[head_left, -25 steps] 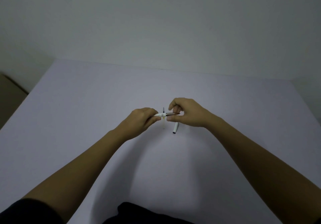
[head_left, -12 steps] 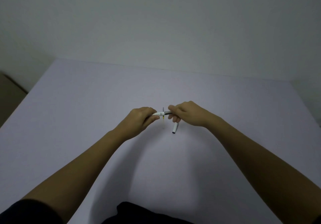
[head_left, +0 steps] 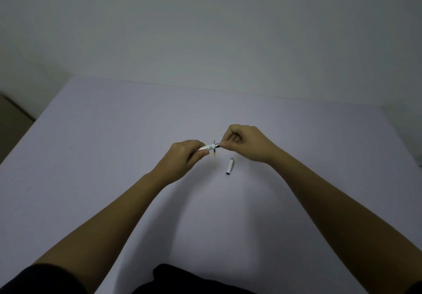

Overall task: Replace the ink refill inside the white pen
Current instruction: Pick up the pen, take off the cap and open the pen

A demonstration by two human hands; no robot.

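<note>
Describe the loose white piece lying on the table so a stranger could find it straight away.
Start from the pale table, then the two hands meeting near its middle. Just below the right hand lies a short white tube, probably the pen's cap. Unlike the white pen pinched between both hands, nobody touches it.

No readable text anywhere; just a tiny blurry print on the white pen [head_left: 206,147], can't make it out.

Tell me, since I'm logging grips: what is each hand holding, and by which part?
Left hand grips the white pen by its barrel; right hand pinches its dark tip end.
</note>
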